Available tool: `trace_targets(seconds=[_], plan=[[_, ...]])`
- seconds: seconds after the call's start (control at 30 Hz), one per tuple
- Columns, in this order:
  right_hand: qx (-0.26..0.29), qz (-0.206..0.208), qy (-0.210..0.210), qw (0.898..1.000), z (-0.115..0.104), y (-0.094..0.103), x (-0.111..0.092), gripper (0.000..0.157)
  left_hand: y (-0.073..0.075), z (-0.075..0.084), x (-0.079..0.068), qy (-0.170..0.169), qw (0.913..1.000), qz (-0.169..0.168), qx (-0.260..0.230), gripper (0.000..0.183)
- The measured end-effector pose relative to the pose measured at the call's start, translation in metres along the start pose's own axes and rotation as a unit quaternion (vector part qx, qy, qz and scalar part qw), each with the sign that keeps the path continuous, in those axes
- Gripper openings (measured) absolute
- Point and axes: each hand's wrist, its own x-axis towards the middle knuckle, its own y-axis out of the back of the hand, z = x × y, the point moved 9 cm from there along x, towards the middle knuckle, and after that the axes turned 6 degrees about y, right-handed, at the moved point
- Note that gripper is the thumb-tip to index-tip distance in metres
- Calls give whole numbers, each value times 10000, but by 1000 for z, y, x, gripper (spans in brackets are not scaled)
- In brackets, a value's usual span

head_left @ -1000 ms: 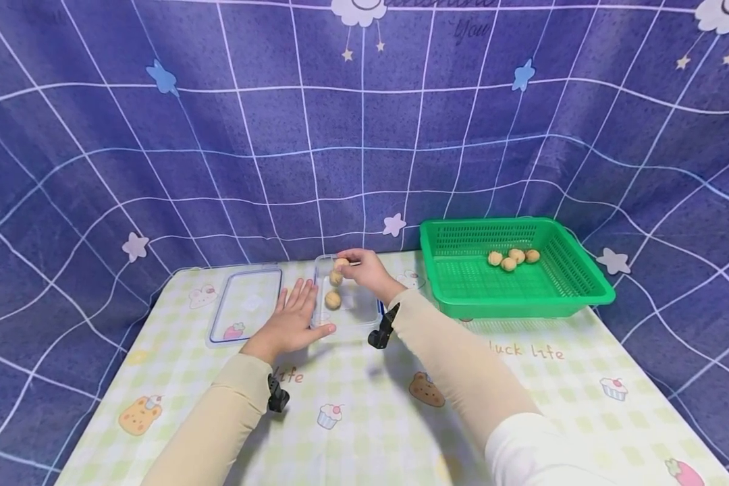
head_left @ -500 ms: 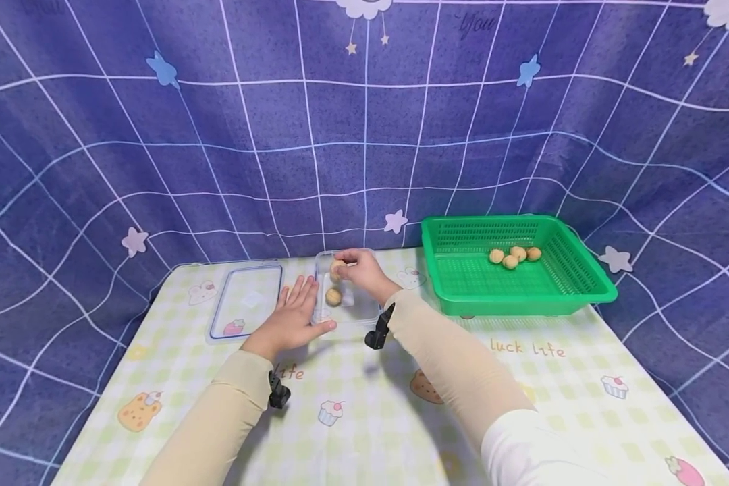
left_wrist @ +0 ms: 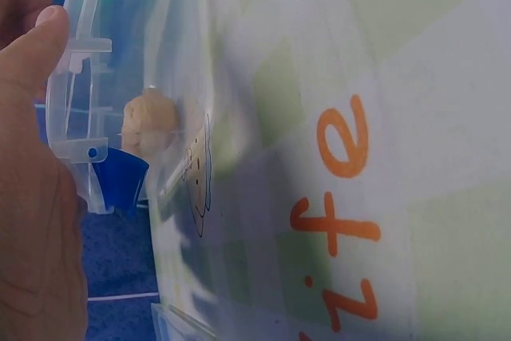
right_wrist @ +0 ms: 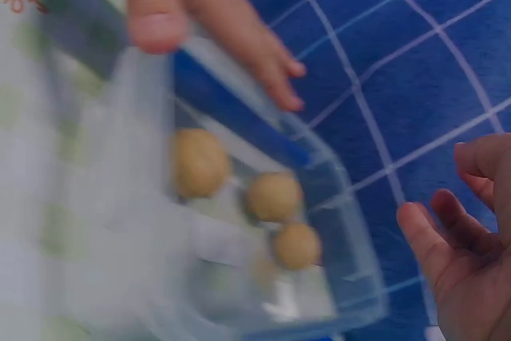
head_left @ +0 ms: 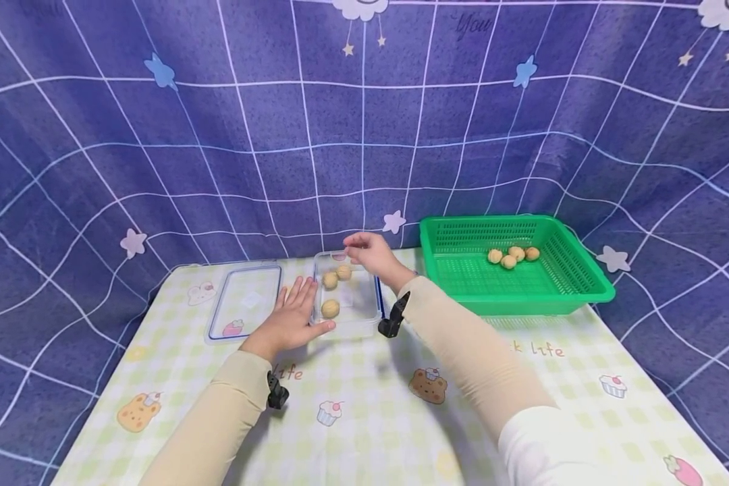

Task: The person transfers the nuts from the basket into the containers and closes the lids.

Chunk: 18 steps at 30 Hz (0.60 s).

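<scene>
A clear plastic food container [head_left: 355, 320] with blue clips stands at the back of the table, its top uncovered. Three walnuts [head_left: 331, 308] lie inside, two toward the far left corner and one nearer the front. My left hand [head_left: 288, 320] rests along the container's left side, fingers straight and thumb at the front corner. In the left wrist view one walnut [left_wrist: 148, 121] shows through the clear wall beside a blue clip [left_wrist: 121, 177]. Above the far right part of the container hovers my right hand [head_left: 373, 258]. Its fingers are loosely bent with nothing between them in the right wrist view.
To the left lies a flat clear lid [head_left: 252, 287] with a blue seal. At the back right a green plastic basket [head_left: 522, 307] holds several walnuts [head_left: 516, 254]. A blue curtain [head_left: 364, 169] hangs behind the table.
My right hand has let go of a walnut inside the container and drawn up and to the right. The walnuts in it have shifted a little. My left hand has stayed in place.
</scene>
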Motion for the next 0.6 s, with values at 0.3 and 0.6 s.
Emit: trace_targets(seconds=[0.3,0.6], plan=[[-31,322,126,9994,-36,63,13,27,-6,-7,2,-85,9999,125,-85,101],[-88,672,327,9972,-51,136,14,31,-5,-3,1,-153,9994,223,-217,101]])
